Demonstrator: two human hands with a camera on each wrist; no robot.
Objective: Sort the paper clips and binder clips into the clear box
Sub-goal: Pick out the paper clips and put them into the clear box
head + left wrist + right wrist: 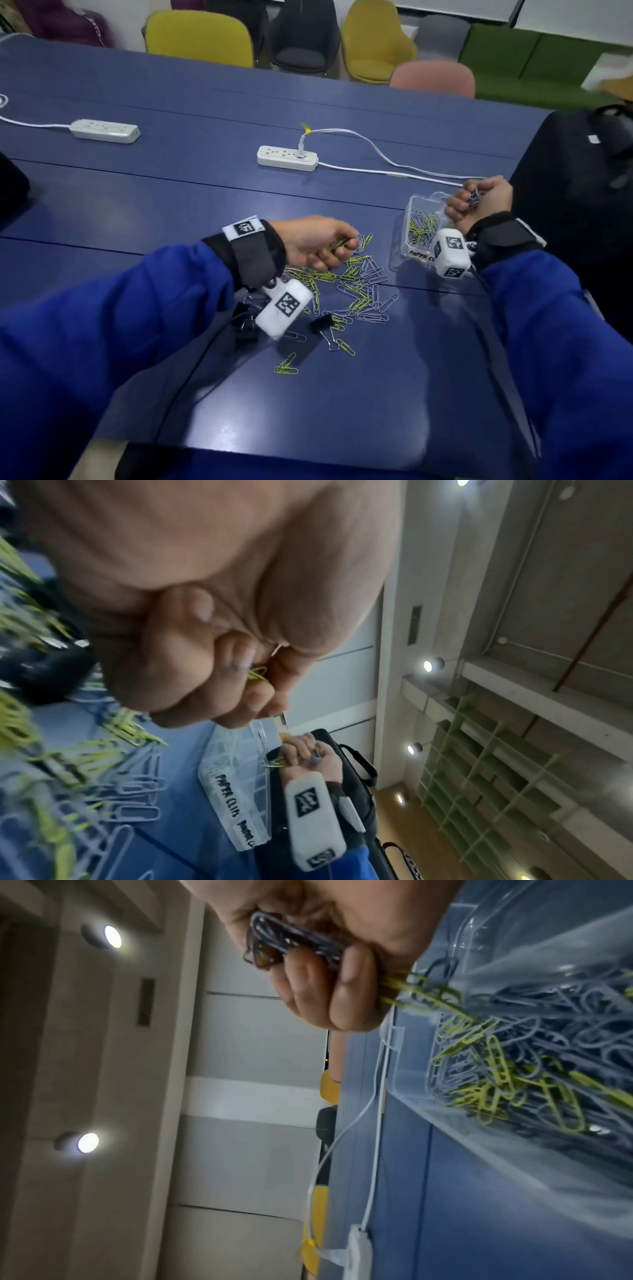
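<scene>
A scatter of yellow-green and lilac paper clips (356,291) lies on the blue table (171,192), with black binder clips (322,322) at its near edge. My left hand (318,243) hovers over the pile's far side, fingers curled round a bunch of yellow-green clips (257,673). To the right stands the clear box (416,219), labelled PAPER CLIPS (226,795) and part filled with clips (534,1069). My right hand (479,202) is above the box's far end, gripping a fistful of lilac and yellow-green clips (291,942); some hang down into the box.
Two white power strips (287,158) (104,130) and their cables (394,162) lie farther back on the table. A black bag (575,192) sits at the right edge. Chairs (202,37) line the far side. A black cable (191,377) runs under my left arm.
</scene>
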